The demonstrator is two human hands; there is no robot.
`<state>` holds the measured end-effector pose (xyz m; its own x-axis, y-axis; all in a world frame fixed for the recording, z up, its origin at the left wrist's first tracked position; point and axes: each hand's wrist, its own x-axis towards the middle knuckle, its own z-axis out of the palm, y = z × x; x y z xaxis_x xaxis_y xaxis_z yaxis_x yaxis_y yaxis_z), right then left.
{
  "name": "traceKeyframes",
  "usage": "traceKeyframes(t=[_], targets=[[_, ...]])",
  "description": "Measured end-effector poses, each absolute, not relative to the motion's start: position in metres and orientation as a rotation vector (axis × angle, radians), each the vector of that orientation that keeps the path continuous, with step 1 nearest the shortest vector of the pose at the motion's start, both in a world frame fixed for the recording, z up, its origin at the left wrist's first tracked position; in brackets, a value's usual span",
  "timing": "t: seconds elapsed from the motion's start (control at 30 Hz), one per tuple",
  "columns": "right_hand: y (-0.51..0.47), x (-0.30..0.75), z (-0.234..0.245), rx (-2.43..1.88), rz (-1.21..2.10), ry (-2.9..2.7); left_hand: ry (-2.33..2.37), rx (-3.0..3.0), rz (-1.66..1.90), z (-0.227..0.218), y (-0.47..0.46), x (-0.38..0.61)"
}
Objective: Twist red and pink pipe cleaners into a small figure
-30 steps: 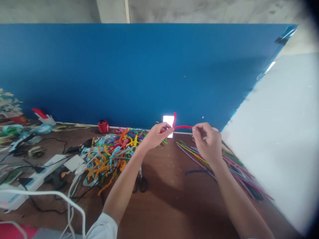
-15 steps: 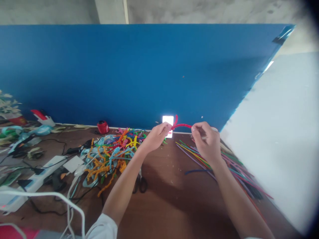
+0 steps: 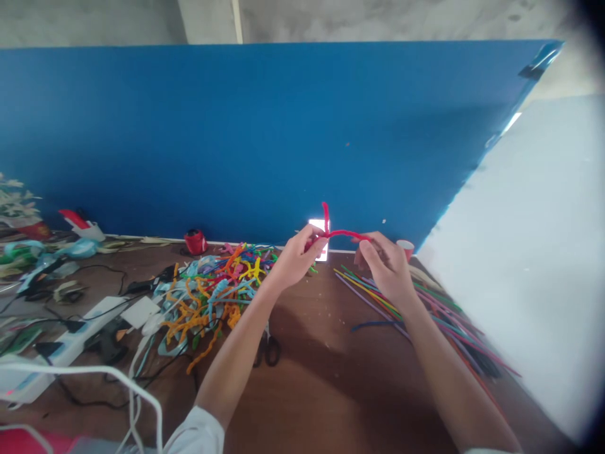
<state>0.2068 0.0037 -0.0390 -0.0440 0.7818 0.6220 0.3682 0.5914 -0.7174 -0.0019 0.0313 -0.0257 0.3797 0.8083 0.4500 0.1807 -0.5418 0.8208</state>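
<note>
A red pipe cleaner (image 3: 344, 233) stretches between my two hands above the far part of the table. My left hand (image 3: 297, 255) is closed on its bent left part, thumb against fingers. From that grip one red end stands straight up. My right hand (image 3: 387, 263) pinches the other end between thumb and fingers. Just behind the left fingertips a phone (image 3: 323, 253) with a bright screen leans against the blue panel. The pipe cleaner and fingers cover part of it.
Left of my hands lies a heap of twisted colourful pipe cleaners (image 3: 212, 290). Scissors (image 3: 269, 350) rest beside my left forearm. Straight pipe cleaners (image 3: 371, 295) lie under my right arm, near a paper cup (image 3: 405, 248). A power strip (image 3: 70, 343) with cables occupies the left side.
The upright red end now stands straighter and higher. My right hand has shifted slightly left and turned, uncovering more of the cup. My left hand keeps its hold.
</note>
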Motion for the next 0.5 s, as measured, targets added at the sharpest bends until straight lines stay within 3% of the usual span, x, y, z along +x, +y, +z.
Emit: traceKeyframes(t=[0.5], targets=[[-0.005,0.200,-0.039,-1.036,0.265,-1.689,0.828,2.059,1.057,-0.020,0.019,0.004]])
